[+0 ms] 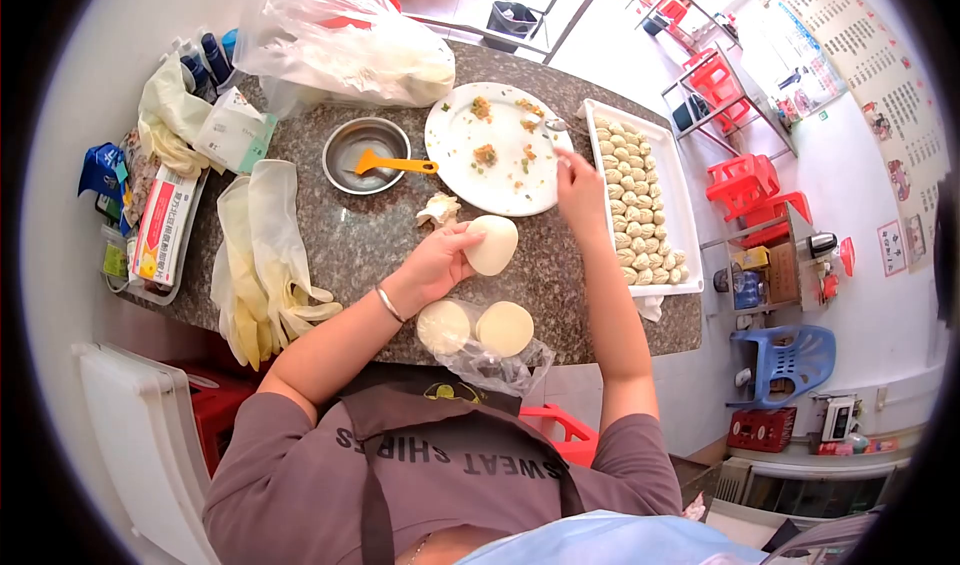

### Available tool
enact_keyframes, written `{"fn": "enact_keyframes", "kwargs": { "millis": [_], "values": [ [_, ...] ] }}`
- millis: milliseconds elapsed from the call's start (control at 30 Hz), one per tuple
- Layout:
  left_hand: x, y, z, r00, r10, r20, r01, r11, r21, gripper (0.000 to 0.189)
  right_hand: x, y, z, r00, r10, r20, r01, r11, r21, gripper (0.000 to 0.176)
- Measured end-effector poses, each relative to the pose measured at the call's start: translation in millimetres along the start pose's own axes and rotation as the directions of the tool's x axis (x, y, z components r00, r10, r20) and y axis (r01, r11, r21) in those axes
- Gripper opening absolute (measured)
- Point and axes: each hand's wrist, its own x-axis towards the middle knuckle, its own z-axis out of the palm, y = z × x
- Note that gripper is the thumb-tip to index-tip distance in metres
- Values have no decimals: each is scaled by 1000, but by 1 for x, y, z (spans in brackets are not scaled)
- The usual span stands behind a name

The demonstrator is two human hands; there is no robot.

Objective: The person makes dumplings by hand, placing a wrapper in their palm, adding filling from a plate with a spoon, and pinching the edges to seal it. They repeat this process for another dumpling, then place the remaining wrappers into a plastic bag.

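A round dough wrapper [492,246] is held by its edge in my left hand [438,262], above the granite counter. My right hand [580,190] is at the right rim of a white plate [470,180] that carries bits of filling; its fingers are closed near a spoon end [556,123], and whether they hold anything is too small to tell. Two stacks of wrappers [505,329] lie on plastic near the counter's front edge. To the right, a white tray [680,220] bears rows of pleated dumplings [632,205].
A metal bowl [350,150] with an orange-handled tool [400,165] stands left of the plate, a crumpled scrap [438,209] below. Pale gloves [265,265], a box [168,225] and a large plastic bag [345,45] occupy the counter's left and back.
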Motion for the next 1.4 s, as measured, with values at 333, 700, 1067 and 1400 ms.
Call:
{"fn": "enact_keyframes", "kwargs": {
  "millis": [333, 700, 1067, 1400],
  "values": [
    [8, -8, -13, 998, 2, -71, -9, 994, -106, 29, -10, 30, 16, 997, -9, 76, 12, 999, -41, 25],
    [9, -2, -6, 987, 40, -157, -58, 992, -115, 35, -20, 8, 18, 979, 10, 205, -57, 972, 227, 25],
    [6, 7, 5, 988, 156, 4, -149, 950, -274, 42, -107, 2, -1, 945, 101, 312, -206, 923, 325, 26],
    [8, 2, 4, 987, 157, -41, -162, 956, -246, 42, -86, 22, -21, 964, 210, 161, -244, 943, 226, 28]
  ]
}}
